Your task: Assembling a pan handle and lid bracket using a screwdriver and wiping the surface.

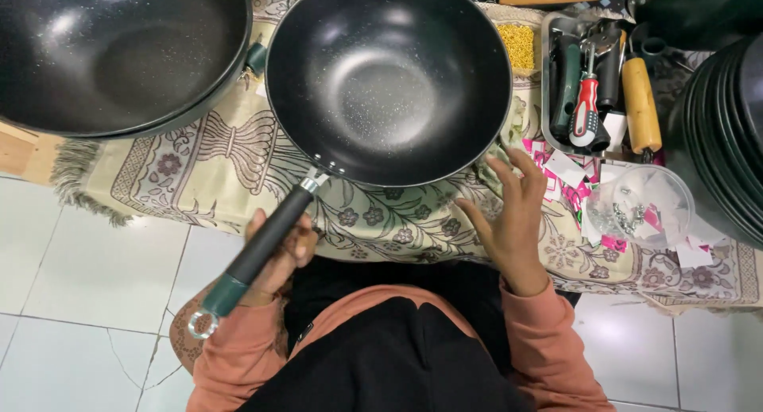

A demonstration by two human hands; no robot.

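A black speckled wok rests on a patterned cloth in the middle of the view. Its black and green handle points down toward me. My left hand is wrapped around that handle from below. My right hand hovers with fingers spread just past the wok's lower right rim, over the cloth, holding nothing.
A second black wok lies at the upper left. A tray holds a red screwdriver and wooden handles. A clear plastic bowl of metal screws stands among pink and white paper tags. Stacked black pans are at right. White tiled floor lies below.
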